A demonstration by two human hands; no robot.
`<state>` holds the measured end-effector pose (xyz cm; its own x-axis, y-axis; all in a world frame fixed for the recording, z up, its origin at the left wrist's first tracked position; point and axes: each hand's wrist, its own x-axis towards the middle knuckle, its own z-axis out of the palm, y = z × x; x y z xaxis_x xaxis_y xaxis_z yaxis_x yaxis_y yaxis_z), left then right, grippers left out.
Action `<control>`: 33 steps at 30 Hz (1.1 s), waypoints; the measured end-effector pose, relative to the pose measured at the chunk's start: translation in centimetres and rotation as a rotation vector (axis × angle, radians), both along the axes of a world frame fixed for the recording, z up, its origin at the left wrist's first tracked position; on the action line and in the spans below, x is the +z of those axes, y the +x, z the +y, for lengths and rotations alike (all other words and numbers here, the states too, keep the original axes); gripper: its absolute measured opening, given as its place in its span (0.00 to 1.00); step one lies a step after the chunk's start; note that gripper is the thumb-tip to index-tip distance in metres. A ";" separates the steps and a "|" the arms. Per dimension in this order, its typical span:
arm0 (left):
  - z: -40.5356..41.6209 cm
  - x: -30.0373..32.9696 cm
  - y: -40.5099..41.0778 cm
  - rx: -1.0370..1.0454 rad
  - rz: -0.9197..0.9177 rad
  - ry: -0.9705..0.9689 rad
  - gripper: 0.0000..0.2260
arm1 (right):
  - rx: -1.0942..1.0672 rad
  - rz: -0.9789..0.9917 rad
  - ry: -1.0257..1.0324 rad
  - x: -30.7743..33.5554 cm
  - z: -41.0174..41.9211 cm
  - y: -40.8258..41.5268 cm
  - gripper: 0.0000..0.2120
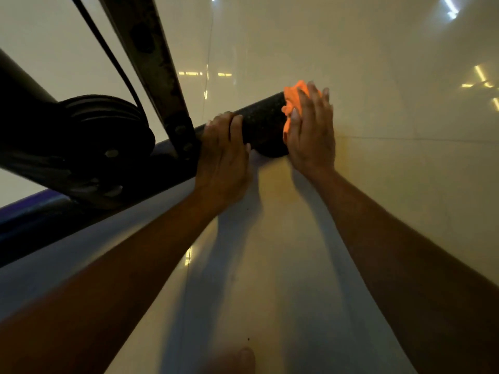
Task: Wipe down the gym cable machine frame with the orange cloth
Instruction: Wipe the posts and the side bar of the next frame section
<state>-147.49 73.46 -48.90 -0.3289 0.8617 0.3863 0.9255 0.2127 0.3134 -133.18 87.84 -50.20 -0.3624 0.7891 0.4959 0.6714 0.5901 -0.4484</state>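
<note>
A dark frame bar ends in a black foam-covered grip (pixel 263 125) at the middle of the view. My left hand (pixel 225 155) is curled round the bar just left of the foam. My right hand (pixel 312 130) presses the bunched orange cloth (pixel 293 102) flat against the foam's end, fingers straight and pointing up. Most of the cloth is hidden under that palm.
A black pulley wheel (pixel 105 141) with a cable (pixel 108 52) sits to the left, beside a worn metal strut (pixel 151 60) bolted to the bar. A blue-purple frame tube (pixel 35 211) runs to the lower left. Glossy pale tiles (pixel 378 211) lie behind, and a toe (pixel 237 360) shows at the bottom.
</note>
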 end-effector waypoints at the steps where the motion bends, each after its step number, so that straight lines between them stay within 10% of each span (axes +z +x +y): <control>1: 0.7 0.1 -0.2 0.018 -0.049 -0.024 0.25 | -0.023 0.028 -0.037 0.1 -0.1 0.1 0.24; 7: 2.1 0.1 -0.2 0.099 -0.092 -0.010 0.22 | 0.279 -0.147 0.134 -0.3 -3.0 -2.3 0.22; 13: 1.8 -0.5 0.1 0.119 -0.014 -0.019 0.24 | 0.010 0.022 0.013 0.4 0.1 -2.1 0.21; 18: 1.6 -0.3 -0.2 0.102 -0.005 -0.031 0.24 | 0.263 -0.126 0.119 1.2 -1.8 -3.8 0.19; 24: 1.3 -0.4 -0.4 0.078 0.011 -0.046 0.25 | 0.000 -0.037 -0.024 2.0 0.0 -3.8 0.21; 29: 1.2 -0.2 -0.6 0.064 -0.011 -0.067 0.26 | 0.322 -0.204 0.092 1.7 -1.5 -2.3 0.22; 33: 1.1 -0.2 -0.7 0.053 -0.004 -0.088 0.27 | 0.111 -0.109 -0.074 2.1 2.8 -1.9 0.24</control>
<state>-148.14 74.58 -49.07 -0.3768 0.8735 0.3082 0.9108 0.2887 0.2951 -135.11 90.64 -48.14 -0.4977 0.7741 0.3913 0.6510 0.6315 -0.4211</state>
